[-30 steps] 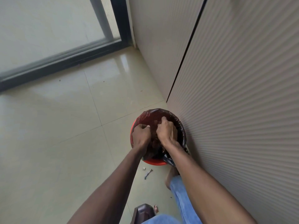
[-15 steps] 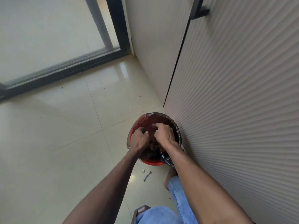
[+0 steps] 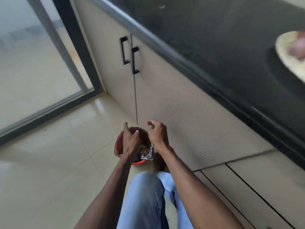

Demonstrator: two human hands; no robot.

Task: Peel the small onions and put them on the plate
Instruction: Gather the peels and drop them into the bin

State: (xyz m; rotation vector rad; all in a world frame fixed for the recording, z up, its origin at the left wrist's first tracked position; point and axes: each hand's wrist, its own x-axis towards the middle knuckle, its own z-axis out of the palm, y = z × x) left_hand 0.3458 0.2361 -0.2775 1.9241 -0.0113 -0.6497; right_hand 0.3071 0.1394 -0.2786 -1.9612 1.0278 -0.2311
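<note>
Red plastic bin [image 3: 119, 142], lined with a dark bag [image 3: 147, 155], stands on the tiled floor [image 3: 54, 162] just beside the cabinet [image 3: 181, 113]. Both hands hang above it: the left hand [image 3: 131, 142] has its fingers loose, holding nothing, and the right hand [image 3: 157, 133] has loosely curled, empty fingers. The plate [image 3: 283, 52], blurred, sits on the dark counter [image 3: 214, 38] with something pinkish on it, maybe peeled onions

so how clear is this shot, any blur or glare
Head view: motion blur smears the plate on the dark counter at top right; the hands over the red bin are soft; window light glares off the floor tiles; wide-angle lens tilts the cabinet doors.
</note>
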